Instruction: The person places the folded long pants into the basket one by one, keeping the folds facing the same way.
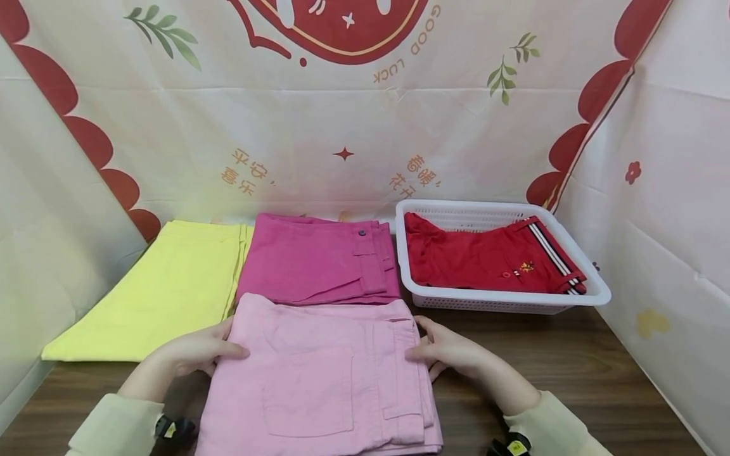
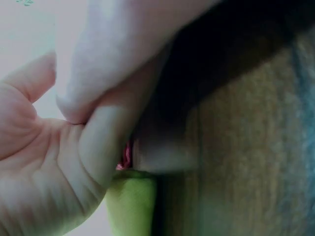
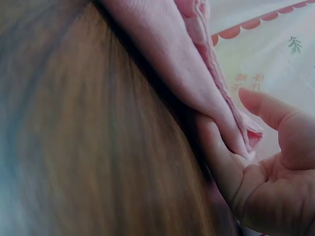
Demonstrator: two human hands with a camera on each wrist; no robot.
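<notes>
A folded pair of light pink trousers [image 1: 310, 373] with a back pocket lies at the front middle, between both hands. My left hand [image 1: 196, 349] holds its left edge, thumb on top and fingers underneath. On the opposite side my right hand [image 1: 447, 347] grips the waistband edge the same way. The right wrist view shows fingers [image 3: 216, 147] under the fold of the pink cloth [image 3: 172, 59], with the thumb above. In the left wrist view the hand [image 2: 64, 157] fills the upper left, and the cloth is washed out there.
Behind the pink pair lie folded magenta trousers [image 1: 308, 259], with folded yellow trousers [image 1: 154, 291] to their left. A white plastic basket [image 1: 502, 296] at the back right contains folded red trousers [image 1: 473, 253]. Printed cloth [image 1: 296, 126] hangs around the brown wooden table [image 1: 547, 380].
</notes>
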